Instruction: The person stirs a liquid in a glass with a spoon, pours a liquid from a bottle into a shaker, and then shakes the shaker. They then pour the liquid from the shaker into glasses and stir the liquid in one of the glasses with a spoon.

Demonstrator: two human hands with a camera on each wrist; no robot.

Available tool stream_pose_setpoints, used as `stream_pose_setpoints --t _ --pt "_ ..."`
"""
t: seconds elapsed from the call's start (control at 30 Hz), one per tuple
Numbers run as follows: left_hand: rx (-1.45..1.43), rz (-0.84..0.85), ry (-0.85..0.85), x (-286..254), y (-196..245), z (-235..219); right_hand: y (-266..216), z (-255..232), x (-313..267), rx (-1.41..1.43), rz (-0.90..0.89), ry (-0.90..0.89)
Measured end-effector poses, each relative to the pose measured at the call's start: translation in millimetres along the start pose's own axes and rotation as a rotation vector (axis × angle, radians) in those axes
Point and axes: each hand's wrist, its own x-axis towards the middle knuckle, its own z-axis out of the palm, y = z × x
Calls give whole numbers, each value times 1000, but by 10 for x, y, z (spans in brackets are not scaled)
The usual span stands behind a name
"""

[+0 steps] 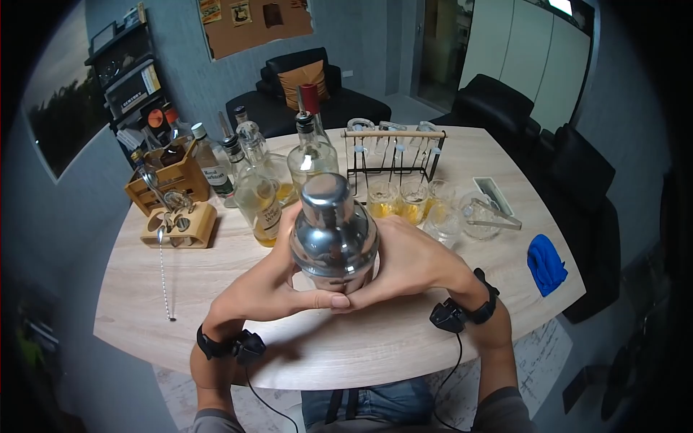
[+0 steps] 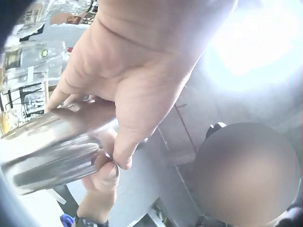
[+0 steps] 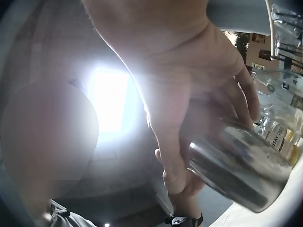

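Both hands hold a shiny steel cocktail shaker (image 1: 336,242) upright over the near middle of the table, its domed top and cap facing up toward the head camera. My left hand (image 1: 263,285) wraps its left side and my right hand (image 1: 419,260) its right side, with the thumbs meeting at the front. In the left wrist view the left hand (image 2: 128,90) curls round the shaker's smooth body (image 2: 57,146). Seen from the right wrist, the right hand (image 3: 189,90) grips the same metal body (image 3: 241,163). The far-side fingers are mostly hidden behind the shaker.
Several pour-spout bottles (image 1: 260,206) stand just beyond the left hand. Glasses with yellow liquid (image 1: 412,202) sit behind the right hand, near a black rack (image 1: 393,169) and tongs (image 1: 497,213). A wooden tool holder (image 1: 180,227) stands left, a blue cloth (image 1: 546,265) right.
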Motion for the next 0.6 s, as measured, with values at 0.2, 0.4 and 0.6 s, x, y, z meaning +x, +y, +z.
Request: stream_pose_setpoints --t 0.2,0.4,0.6 --pt "239 170 11 69 -96 -15 122 55 17 -39 -187 152" --pt "114 53 24 17 -16 7 28 0 -2 -58 -59 51" --pt "197 149 17 44 -67 -5 152 45 12 -77 -145 116"
